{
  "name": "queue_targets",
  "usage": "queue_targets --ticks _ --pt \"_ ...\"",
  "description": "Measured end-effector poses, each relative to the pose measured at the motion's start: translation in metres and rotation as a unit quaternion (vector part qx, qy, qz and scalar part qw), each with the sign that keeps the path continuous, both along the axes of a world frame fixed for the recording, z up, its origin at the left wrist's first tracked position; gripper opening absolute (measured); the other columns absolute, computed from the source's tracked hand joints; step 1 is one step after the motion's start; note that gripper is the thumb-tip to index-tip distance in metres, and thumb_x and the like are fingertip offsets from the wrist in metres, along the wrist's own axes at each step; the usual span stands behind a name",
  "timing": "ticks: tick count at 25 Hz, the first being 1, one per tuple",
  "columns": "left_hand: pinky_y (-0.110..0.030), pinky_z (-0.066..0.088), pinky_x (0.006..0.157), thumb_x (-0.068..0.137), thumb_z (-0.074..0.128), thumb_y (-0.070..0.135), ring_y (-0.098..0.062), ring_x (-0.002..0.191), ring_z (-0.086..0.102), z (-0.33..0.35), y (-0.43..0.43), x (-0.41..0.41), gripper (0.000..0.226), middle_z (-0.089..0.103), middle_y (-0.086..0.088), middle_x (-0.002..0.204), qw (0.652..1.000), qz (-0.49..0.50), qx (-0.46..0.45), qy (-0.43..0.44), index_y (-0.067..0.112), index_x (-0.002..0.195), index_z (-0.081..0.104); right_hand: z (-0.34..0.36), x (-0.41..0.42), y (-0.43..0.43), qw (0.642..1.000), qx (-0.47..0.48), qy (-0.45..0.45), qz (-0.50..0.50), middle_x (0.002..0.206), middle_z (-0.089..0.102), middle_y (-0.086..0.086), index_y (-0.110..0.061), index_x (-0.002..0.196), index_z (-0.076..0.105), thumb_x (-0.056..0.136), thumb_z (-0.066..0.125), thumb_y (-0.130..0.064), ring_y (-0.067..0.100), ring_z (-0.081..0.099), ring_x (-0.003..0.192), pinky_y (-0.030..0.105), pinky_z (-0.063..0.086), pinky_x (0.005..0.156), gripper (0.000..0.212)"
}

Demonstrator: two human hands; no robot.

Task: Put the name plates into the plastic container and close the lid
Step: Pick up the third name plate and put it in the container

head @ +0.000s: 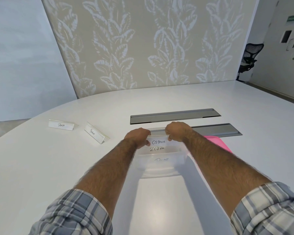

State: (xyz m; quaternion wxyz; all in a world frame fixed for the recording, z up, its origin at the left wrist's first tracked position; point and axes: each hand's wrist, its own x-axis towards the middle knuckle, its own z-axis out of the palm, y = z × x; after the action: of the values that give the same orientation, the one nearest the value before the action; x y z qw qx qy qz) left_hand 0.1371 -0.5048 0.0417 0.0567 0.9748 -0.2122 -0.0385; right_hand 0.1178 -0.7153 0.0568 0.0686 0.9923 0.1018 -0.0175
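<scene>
A clear plastic container (159, 168) stands on the white table in front of me. Inside it stand name plates reading ZEBRA (157, 148) and a partly hidden one behind the front wall (161, 159). My left hand (138, 137) and my right hand (176, 131) grip the two ends of the OSTRICH name plate (158, 142) at the container's far side. Two more name plates stand on the table to the left: PANDA (61, 125) and PENGUIN (94, 133). The pink lid (217, 143) lies right of the container, partly under my right forearm.
Two grey cable hatches (175, 115) are set in the table (41, 167) beyond the container. A leaf-patterned wall panel stands behind the table. A black office chair (249, 60) is at the far right.
</scene>
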Motion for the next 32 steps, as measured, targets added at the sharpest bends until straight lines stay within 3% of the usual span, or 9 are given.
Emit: queue_targets --ticks 7,19,25,32 --pt "-0.037 0.046 0.093 0.084 0.076 0.035 -0.027 0.12 0.056 -0.011 -0.002 0.002 0.052 0.063 -0.002 0.13 0.999 -0.011 0.028 0.012 0.025 0.132 0.059 -0.011 0.003 0.003 1.0 -0.013 0.023 0.001 0.111 0.067 0.006 -0.013 0.103 0.067 0.082 0.073 -0.023 0.028 0.063 0.1 0.037 0.052 0.083 0.024" --pt "-0.032 0.042 0.078 0.087 0.074 0.031 -0.029 0.118 0.059 -0.014 -0.007 0.005 0.045 0.062 -0.005 0.13 0.995 -0.02 0.096 0.017 0.02 0.129 0.061 -0.02 0.007 0.012 0.999 -0.029 0.04 -0.005 0.111 0.067 0.009 -0.009 0.104 0.067 0.082 0.075 -0.022 0.029 0.064 0.099 0.039 0.054 0.085 0.027" --pt "-0.038 0.048 0.09 0.089 0.072 0.031 -0.03 0.122 0.058 -0.014 -0.01 0.002 0.048 0.061 -0.005 0.134 0.994 -0.021 0.107 0.012 0.018 0.133 0.059 -0.019 0.004 0.013 0.999 -0.034 0.041 -0.007 0.114 0.067 0.012 -0.007 0.11 0.066 0.084 0.072 -0.021 0.031 0.064 0.102 0.04 0.054 0.086 0.03" --pt "-0.038 0.046 0.096 0.091 0.069 0.03 -0.025 0.128 0.054 -0.009 -0.003 -0.003 0.053 0.056 -0.001 0.141 0.997 -0.027 0.069 0.017 0.022 0.14 0.053 -0.01 -0.008 0.012 0.999 -0.027 0.025 0.001 0.108 0.068 0.008 -0.009 0.106 0.066 0.087 0.062 -0.016 0.026 0.064 0.097 0.04 0.055 0.085 0.021"
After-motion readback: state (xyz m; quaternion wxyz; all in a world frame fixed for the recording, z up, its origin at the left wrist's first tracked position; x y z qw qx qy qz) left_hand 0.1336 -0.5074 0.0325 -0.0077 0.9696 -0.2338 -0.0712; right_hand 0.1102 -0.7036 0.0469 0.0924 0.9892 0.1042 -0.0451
